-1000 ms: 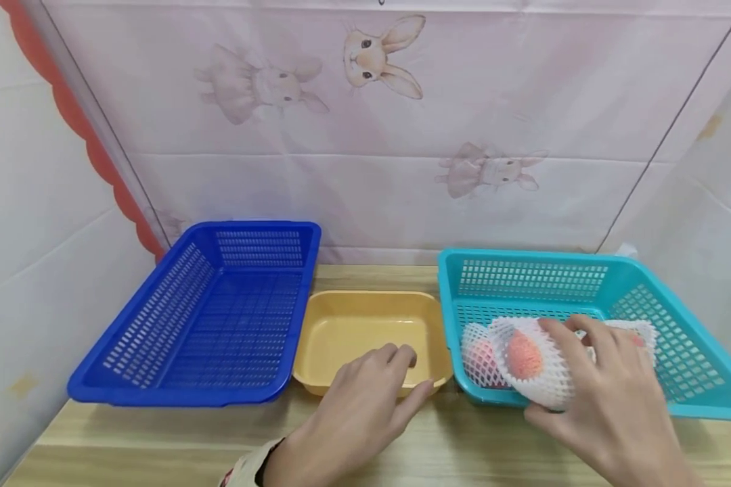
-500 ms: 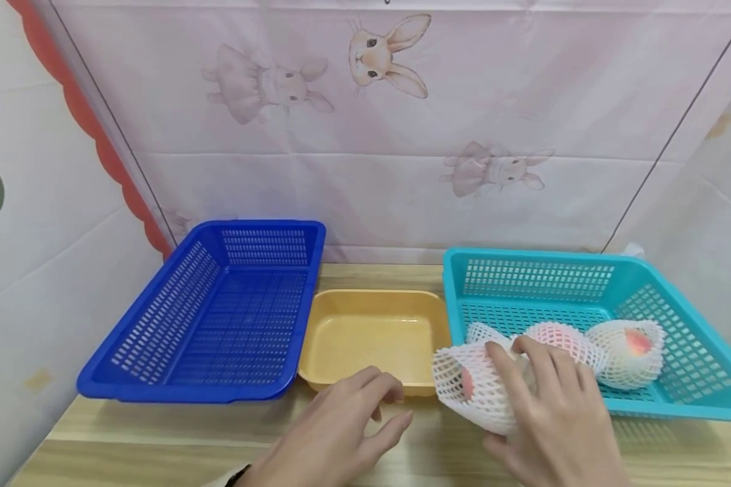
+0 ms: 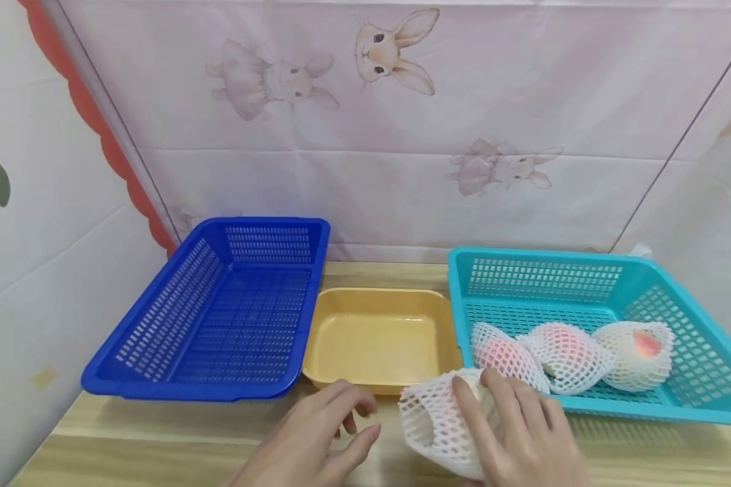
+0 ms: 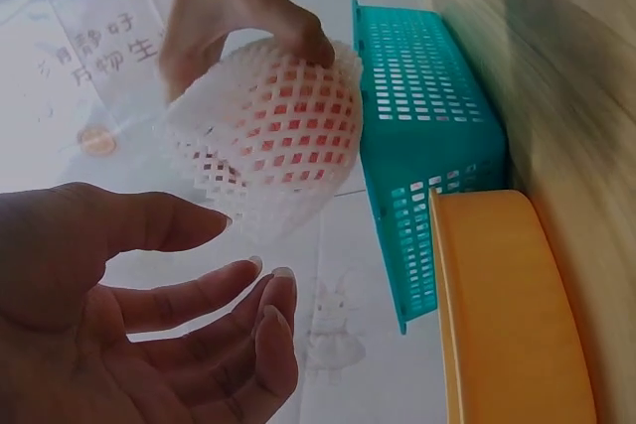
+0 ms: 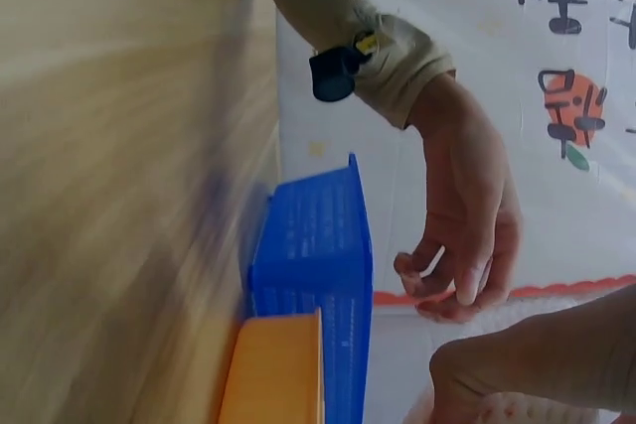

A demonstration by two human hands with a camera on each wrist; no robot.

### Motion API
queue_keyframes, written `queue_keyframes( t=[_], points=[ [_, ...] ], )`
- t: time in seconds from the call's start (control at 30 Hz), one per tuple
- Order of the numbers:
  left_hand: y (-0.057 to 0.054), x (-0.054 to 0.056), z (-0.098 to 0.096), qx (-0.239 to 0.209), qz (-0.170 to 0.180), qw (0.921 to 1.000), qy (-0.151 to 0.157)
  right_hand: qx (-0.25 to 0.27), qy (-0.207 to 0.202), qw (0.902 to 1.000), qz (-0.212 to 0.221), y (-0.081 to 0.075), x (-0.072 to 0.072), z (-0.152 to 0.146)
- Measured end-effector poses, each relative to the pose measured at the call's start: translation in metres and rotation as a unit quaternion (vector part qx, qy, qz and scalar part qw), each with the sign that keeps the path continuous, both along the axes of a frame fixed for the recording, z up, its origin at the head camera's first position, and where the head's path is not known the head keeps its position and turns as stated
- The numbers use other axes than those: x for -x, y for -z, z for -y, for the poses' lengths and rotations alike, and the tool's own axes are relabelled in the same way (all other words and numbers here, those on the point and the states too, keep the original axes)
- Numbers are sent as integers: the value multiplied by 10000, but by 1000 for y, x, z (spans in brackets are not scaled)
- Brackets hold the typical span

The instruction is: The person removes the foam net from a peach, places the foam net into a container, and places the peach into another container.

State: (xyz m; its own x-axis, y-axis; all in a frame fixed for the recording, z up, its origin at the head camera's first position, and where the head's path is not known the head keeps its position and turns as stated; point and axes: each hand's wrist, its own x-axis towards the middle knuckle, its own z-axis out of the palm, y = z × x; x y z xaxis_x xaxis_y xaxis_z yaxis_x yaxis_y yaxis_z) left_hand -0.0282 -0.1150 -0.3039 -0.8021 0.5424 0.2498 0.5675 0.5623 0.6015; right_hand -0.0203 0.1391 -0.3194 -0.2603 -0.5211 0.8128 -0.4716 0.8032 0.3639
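Note:
In the head view my right hand (image 3: 520,433) grips a peach in a white foam net (image 3: 435,423) in front of the yellow tub (image 3: 380,390). The net's loose, open end points left, toward my left hand (image 3: 317,436). That hand holds nothing; its fingers are loosely bent and the thumb stands apart. In the left wrist view the netted peach (image 4: 298,136) hangs from the fingers of the right hand, with the left fingertips close by the net. The right wrist view shows only part of the net, behind the right thumb.
Three more netted peaches (image 3: 569,355) lie along the near side of the teal basket (image 3: 542,257) at right. A blue basket (image 3: 250,304) stands left of the tub. Behind them rises a wall cloth (image 3: 390,203) printed with rabbits.
My right hand has lifted the netted peach out of the teal basket and carried it left and nearer. The left hand has drawn back from over the yellow tub's near edge.

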Motion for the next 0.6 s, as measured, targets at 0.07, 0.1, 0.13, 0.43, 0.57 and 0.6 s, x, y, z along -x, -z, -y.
queue_keyframes(
  t=[0.07, 0.1, 0.13, 0.43, 0.57, 0.6],
  points=[
    [3, 0, 4, -65, 24, 9999, 97, 49, -86, 9998, -189, 5, -1, 6],
    [5, 0, 6, -98, 37, 9998, 140, 49, -147, 9995, -258, 9, -1, 10],
    [7, -1, 7, -132, 12, 9997, 184, 19, -185, 9997, -139, 12, -3, 12],
    [38, 3, 14, -324, -526, 9951, 774, -353, 68, 9967, 732, 46, -12, 29],
    [55, 4, 15, -368, -474, 9943, 880, -321, 151, 9968, 721, 64, -8, 36],
    [59, 5, 16, -348, -400, 9947, 882, -289, 158, 9970, 694, 68, -7, 37]
  ],
)
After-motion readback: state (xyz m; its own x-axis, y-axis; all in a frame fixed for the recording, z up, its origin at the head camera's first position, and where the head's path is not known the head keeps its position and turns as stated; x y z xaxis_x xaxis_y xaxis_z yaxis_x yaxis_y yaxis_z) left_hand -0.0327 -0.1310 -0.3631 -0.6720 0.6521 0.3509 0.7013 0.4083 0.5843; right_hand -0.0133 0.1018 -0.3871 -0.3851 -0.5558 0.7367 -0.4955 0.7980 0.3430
